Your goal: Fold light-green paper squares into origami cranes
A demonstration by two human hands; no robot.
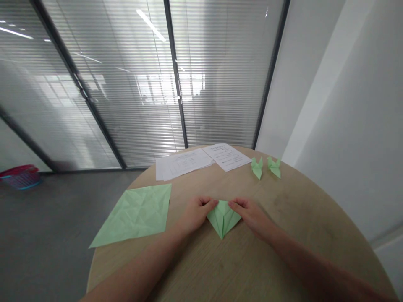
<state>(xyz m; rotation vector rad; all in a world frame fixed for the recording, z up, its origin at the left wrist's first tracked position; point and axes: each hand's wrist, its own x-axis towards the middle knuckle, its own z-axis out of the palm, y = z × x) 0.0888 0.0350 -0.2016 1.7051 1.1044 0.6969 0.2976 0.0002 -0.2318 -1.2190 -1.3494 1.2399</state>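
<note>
A folded piece of green origami paper (223,220) lies between my hands on the wooden table, its point turned toward me and crease lines running down to it. My left hand (199,212) pinches its upper left corner, thumb on top. At the upper right corner, my right hand (247,211) grips it the same way. The fingers under the paper are hidden. To the left lies a creased, unfolded sheet of green paper (138,214), its near left corner sticking out past the table edge.
Two small folded green paper figures (257,168) stand at the back right of the round table (201,268). Printed white sheets (185,163) lie along the far edge. A red and blue basket (22,177) sits on the floor at left. Glass panels with blinds stand behind.
</note>
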